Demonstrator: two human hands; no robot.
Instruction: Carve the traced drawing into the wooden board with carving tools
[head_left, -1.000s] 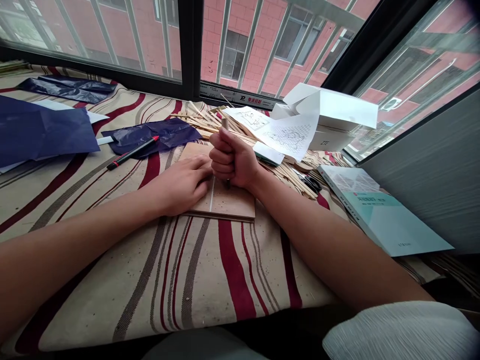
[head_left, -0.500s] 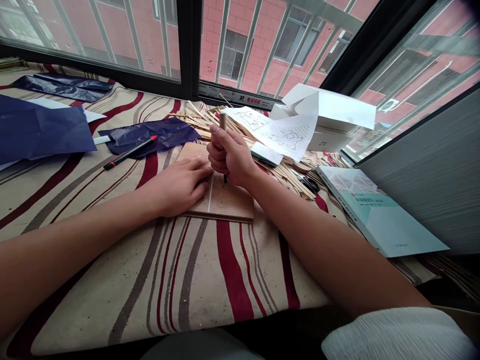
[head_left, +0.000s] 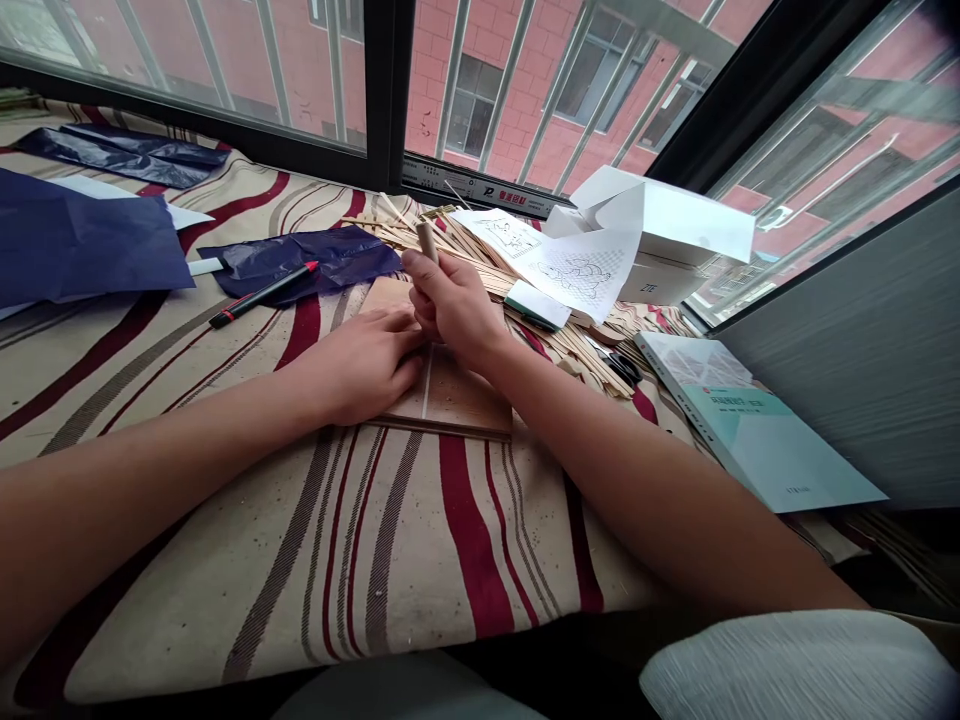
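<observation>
A wooden board (head_left: 469,405) lies on the striped cloth, with a thin pale strip (head_left: 427,385) running across it. My left hand (head_left: 364,365) rests flat on the board's left part, its fingers stretched toward the middle. Wrapped round a tool with a round wooden handle (head_left: 426,240) is my right hand (head_left: 457,310), just above the board and beside the left fingertips. The handle leans to the left, and the tool's lower end is hidden behind the hands.
Thin wooden strips (head_left: 585,360), black scissors (head_left: 624,368) and printed sheets (head_left: 577,270) lie behind and right. A white box (head_left: 675,220) stands by the window. Further right is a book (head_left: 765,430). Dark blue sheets (head_left: 82,240) and a marker (head_left: 262,295) lie left.
The tool handle has tilted to the left, and my right hand has turned with it. The tool's dark shaft, visible before below the hand, no longer shows. My left hand stays on the board.
</observation>
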